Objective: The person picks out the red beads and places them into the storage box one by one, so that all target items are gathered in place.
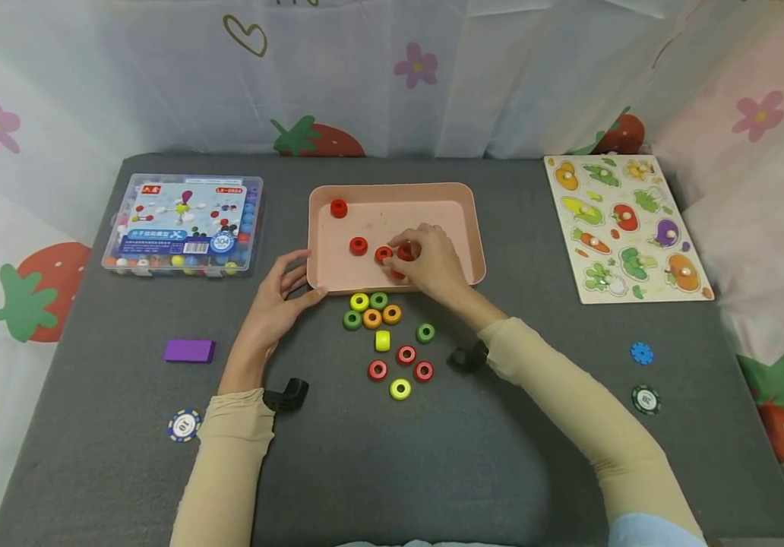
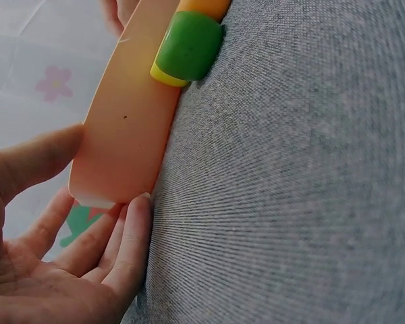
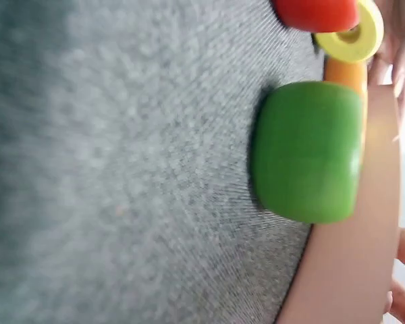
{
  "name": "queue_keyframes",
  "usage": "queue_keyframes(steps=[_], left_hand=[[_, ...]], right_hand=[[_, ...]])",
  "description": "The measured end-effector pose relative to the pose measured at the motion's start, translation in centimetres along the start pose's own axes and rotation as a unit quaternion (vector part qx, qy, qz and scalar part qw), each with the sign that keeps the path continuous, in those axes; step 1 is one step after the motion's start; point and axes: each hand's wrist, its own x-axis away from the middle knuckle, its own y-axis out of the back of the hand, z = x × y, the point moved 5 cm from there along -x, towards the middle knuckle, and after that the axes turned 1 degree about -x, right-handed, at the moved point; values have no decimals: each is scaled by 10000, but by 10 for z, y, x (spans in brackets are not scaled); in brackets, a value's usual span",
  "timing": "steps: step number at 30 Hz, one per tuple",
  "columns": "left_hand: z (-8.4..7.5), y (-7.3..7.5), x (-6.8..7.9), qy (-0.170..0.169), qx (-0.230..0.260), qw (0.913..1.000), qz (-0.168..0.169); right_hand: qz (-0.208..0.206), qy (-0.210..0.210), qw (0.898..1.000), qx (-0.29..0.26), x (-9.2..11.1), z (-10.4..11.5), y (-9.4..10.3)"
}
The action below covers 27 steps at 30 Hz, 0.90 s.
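Pink tray is being gripped at its near-left corner by left fingers. Red bead is being pinched by right fingers, lol.

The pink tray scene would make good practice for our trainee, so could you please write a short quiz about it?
1. Which hand reaches over the pink tray?
2. True or false: the yellow beads lie inside the tray.
3. Which lies left of the tray: (a) the puzzle board or (b) the plastic box?

Key:
1. The right hand.
2. False; the yellow beads are outside, on the table.
3. b
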Motion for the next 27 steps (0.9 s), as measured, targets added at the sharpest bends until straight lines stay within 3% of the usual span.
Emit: queue_keyframes(steps=[5, 11, 13, 19, 23, 27], left_hand=[[0, 1, 0, 11, -28, 10000, -13], [1, -1, -2, 51, -7, 10000, -25], [1, -1, -2, 59, 4, 10000, -28], [1, -1, -2, 53, -7, 10000, -25], [1, -1, -2, 56, -3, 10000, -41], [2, 0, -2, 37, 13, 10000, -48]], right_hand=[[359, 334, 9977, -463, 12, 8, 2], [931, 863, 9899, -633, 38, 24, 2], [1388, 1020, 9823, -734, 49, 29, -2], [2815, 1344, 9462, -856, 77, 34, -18], [3227, 1400, 9347, -501, 86, 30, -27], [3319, 1398, 9324, -297, 91, 26, -33]])
